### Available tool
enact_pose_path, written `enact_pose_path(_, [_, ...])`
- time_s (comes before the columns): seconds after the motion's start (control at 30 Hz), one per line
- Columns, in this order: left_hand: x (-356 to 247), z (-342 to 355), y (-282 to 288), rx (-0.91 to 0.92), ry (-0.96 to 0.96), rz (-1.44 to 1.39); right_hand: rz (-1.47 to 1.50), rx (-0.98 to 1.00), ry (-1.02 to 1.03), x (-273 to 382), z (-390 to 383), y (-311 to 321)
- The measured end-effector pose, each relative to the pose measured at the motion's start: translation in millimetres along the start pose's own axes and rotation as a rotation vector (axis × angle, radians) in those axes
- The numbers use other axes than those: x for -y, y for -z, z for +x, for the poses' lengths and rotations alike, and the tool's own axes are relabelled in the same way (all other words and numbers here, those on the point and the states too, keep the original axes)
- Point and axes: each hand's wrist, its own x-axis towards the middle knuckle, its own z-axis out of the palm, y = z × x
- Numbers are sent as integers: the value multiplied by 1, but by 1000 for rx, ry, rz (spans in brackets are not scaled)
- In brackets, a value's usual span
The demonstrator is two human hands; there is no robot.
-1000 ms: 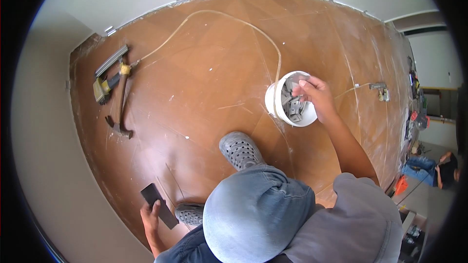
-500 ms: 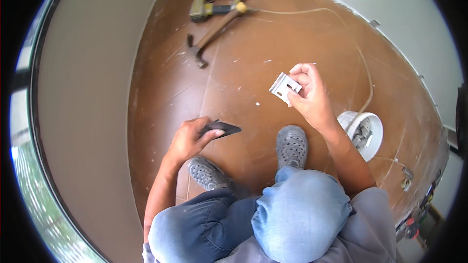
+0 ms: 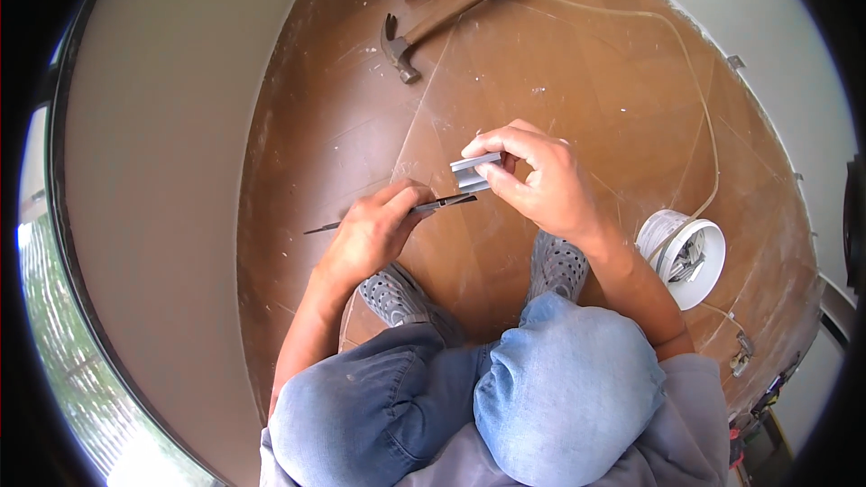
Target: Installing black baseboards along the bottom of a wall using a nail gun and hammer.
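The floor [image 3: 577, 90] is brown board with white scratches and pale dust on it. A plain light wall [image 3: 162, 171] stands on the left side of the frame, and another pale wall [image 3: 776, 27] runs along the upper right. At the far left edge a window [image 3: 54, 343] shows bright daylight and green leaves outside. Small metal clips [image 3: 735, 61] sit where the floor meets the upper right wall. The room is bright.

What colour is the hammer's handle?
The hammer has a brown wooden handle and a dark metal head, seen in the head view.
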Motion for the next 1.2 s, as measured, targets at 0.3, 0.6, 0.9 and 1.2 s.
enact_pose_path(0.3, [1,-5,1,-55,48,14,-156,66,148,5,2,-13])
enact_pose_path(0.6, [-1,-7,2,-21,141,99,135,89,-42,0,1,-24])
enact_pose_path(0.9, [14,-15,-10,-21,234,-91,109,60,68,-9,-6,-47])
enact_pose_path(1.2, [-4,-4,-16,93,418,-458,112,-43,-4,-18,-15,-61])
